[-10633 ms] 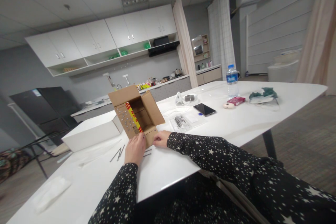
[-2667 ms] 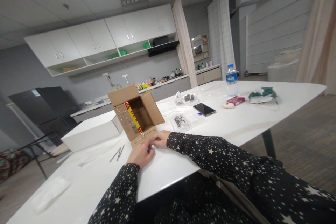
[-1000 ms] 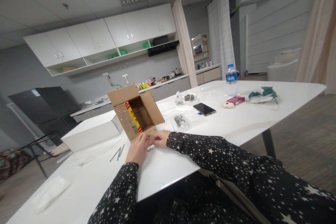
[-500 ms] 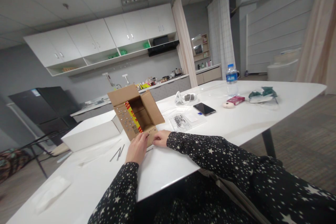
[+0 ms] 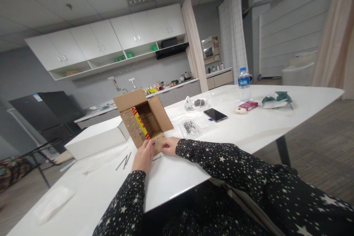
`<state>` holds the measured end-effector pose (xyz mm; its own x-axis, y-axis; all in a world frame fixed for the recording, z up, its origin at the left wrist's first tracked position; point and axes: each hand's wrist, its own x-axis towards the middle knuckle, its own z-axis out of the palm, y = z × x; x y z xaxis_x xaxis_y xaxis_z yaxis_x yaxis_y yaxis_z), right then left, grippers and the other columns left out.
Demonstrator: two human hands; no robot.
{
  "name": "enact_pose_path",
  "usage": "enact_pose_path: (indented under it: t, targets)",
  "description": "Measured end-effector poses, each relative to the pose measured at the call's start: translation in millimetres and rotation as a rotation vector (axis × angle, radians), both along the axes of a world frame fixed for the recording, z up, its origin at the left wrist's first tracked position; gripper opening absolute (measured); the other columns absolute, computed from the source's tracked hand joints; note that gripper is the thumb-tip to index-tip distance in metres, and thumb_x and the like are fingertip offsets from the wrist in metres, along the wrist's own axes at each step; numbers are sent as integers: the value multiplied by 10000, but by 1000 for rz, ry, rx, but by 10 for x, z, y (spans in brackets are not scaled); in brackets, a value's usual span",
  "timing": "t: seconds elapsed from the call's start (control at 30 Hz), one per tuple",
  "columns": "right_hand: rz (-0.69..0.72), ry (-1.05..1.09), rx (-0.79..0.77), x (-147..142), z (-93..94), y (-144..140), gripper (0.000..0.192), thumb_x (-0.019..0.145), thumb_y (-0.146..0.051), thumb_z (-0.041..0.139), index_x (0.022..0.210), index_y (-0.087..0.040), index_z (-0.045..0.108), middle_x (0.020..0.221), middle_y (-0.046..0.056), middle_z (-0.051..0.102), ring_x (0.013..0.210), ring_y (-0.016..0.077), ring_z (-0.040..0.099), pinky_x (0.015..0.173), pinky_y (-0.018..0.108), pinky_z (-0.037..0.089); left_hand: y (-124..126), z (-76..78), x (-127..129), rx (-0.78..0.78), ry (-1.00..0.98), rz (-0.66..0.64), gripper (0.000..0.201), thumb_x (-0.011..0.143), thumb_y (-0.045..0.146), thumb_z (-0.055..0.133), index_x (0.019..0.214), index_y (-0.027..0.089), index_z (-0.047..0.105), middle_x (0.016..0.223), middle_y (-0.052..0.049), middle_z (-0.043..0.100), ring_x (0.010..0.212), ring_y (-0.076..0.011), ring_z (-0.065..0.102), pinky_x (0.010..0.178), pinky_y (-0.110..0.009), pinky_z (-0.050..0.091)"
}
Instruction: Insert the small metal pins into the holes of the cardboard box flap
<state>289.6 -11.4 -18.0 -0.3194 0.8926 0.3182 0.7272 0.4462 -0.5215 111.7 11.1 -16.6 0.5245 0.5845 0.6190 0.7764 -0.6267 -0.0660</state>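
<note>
Fingers of the left hand (image 5: pixel 143 156) lie flat against the near bottom flap of the cardboard box (image 5: pixel 143 121), fingertips touching its edge — whether they pinch anything is not visible. Right hand (image 5: pixel 170 146) rests on the same flap from the right side, fingers curled loosely, grip unclear. The box lies on its side on the white table (image 5: pixel 249 129), opening toward the person — loose nails (image 5: pixel 123 162) just left of the left hand.

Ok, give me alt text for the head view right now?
Both hands, the left hand and the right hand, rest on the front flap of an open cardboard box lying on a white table. A few loose nails lie left of them.
</note>
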Motion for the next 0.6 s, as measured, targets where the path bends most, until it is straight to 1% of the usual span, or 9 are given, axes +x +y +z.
enact_pose_path:
  t: [0.13,0.33,0.6]
  targets:
    - [-4,-1,2,3,-3,-4,210,753,-319,554,777,-166,694,630,-4,592,584,103,486,518,209,318,-23,16,0,-15,-5,31,288,907,318,304,1022,211,545,998,-57,600,817,-158,601,706,-270,455]
    - [6,4,-4,8,-1,-2,206,749,-313,558,779,-162,694,623,-4,591,572,99,478,514,207,316,-30,46,-12,-15,56,90,295,904,321,315,1056,212,543,1021,-62,639,823,-170,610,739,-283,441]
    - [2,24,0,7,-24,22,198,741,-313,564,761,-166,694,624,-11,594,573,99,484,505,202,320,-69,77,8,-5,83,160,307,898,341,316,1039,219,560,916,-68,677,808,-187,624,725,-285,431]
